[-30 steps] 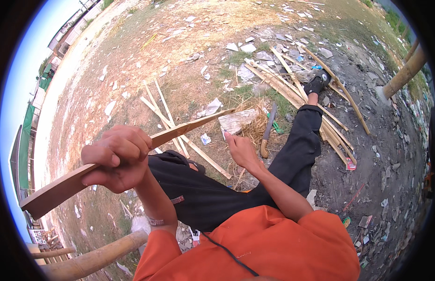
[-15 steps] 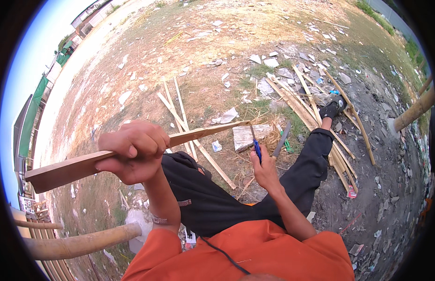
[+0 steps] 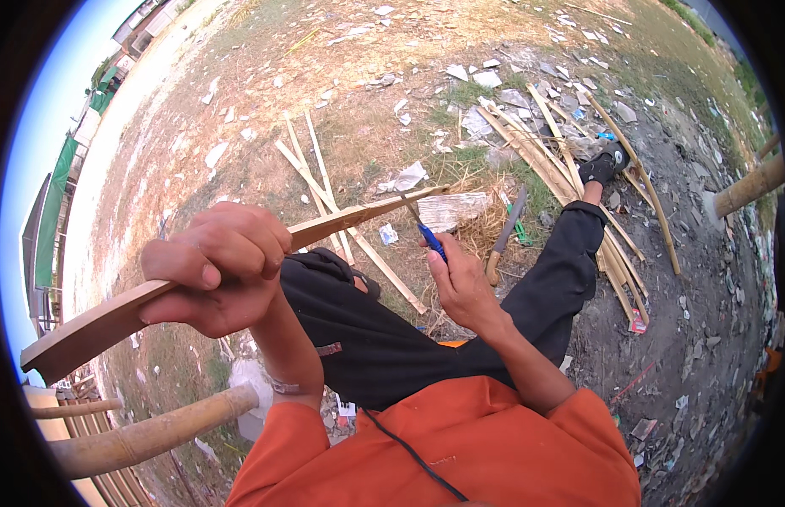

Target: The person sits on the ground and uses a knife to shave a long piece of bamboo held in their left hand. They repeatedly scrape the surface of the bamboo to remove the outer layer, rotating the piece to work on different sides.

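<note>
My left hand [image 3: 223,266] is closed around a long split bamboo strip [image 3: 346,220], its wide end sticking out to the left and its thin end reaching out past the middle. In my right hand [image 3: 467,287] is a small knife [image 3: 431,240] with a blue handle. Its narrow blade lies against the strip a little short of the thin end. Beneath that end a pale, weathered wooden block [image 3: 451,209] rests on the ground. A larger knife [image 3: 507,232] with a wooden handle lies right of the block, beside a small green object [image 3: 518,230].
Bamboo strips are crossed on the ground at left [image 3: 329,198], and a bigger pile of strips [image 3: 570,182] lies at right by my shoe [image 3: 603,165]. Thick bamboo poles stand at lower left [image 3: 156,431] and far right [image 3: 751,188]. Broken tile and litter cover the ground.
My right hand has drawn the blue-handled knife left and toward me along the strip, away from its tip. My left hand and the strip have shifted slightly left.
</note>
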The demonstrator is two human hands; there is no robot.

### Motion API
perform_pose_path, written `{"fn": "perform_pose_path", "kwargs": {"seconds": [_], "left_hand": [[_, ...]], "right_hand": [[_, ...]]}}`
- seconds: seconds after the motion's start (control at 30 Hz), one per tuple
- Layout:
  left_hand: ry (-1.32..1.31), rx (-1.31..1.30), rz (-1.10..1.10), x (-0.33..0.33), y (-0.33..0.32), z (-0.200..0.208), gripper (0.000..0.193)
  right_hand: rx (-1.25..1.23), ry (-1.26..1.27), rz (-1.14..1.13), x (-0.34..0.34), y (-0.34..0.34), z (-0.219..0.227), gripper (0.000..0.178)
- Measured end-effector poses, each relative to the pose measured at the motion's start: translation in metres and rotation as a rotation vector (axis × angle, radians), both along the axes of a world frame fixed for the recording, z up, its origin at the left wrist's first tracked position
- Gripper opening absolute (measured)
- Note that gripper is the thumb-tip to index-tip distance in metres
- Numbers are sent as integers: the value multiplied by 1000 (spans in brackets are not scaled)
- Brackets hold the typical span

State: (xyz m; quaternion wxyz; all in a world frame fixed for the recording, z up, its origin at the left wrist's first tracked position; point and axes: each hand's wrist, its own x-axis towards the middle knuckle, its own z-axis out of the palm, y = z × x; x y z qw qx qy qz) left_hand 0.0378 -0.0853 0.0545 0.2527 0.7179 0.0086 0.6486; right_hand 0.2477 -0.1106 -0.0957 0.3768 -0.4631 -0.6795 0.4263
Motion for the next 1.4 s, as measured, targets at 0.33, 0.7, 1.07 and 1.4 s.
{"fn": "perform_pose_path", "kwargs": {"seconds": [0.33,0.7,1.07,1.4], "left_hand": [[8,-15,-43,0,0,0,42],[25,-5,-40,5,-7,-3,42],[24,-16,-43,3,-7,-2,43],[45,16,-68,14,-6,-1,42]], "right_hand": [[180,-205,-169,-35,21,-33,17],[157,-313,-185,-27,26,-43,16],[99,-316,-139,-28,31,-33,18],[181,-344,-154,-18,29,-52,19]]}}
